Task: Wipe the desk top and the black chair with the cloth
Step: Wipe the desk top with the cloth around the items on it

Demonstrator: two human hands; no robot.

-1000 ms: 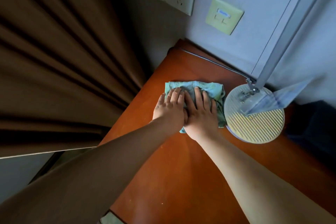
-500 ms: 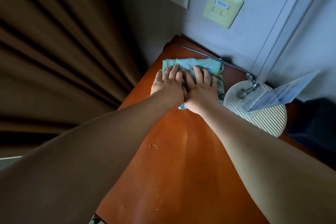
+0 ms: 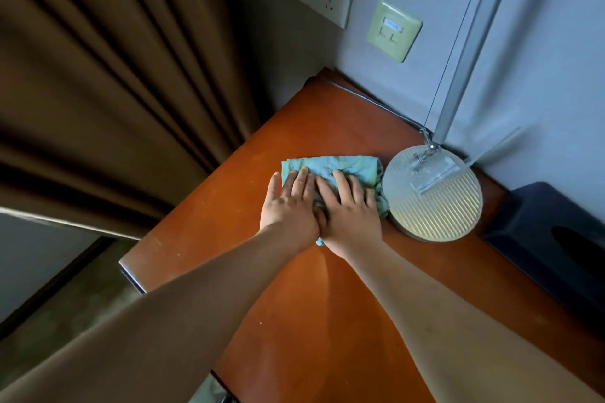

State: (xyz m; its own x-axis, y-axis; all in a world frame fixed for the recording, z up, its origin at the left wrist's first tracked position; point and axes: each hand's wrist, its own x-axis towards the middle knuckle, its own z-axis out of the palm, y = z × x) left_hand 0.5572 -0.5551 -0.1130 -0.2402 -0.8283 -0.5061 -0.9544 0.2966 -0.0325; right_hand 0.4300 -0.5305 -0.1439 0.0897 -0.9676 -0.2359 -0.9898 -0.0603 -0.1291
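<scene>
Both flat hands, left hand (image 3: 289, 206) and right hand (image 3: 352, 213), press cloth (image 3: 330, 167) on the seemingly dusty desk top (image 3: 294, 321).

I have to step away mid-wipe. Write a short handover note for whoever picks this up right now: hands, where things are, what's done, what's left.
Left hand: flat, fingers straight, pressing on the cloth.
Right hand: flat beside it, thumbs touching, also pressing the cloth.
The cloth is folded on the desk top, near the back left, its right edge at the round lamp base.
A dark box sits to the right of the lamp.
Done: wiping of the desk top is under way; how much is covered cannot be told.
Left: the rest of the desk top, around the lamp base and box, then the black chair, which is not in view.
</scene>
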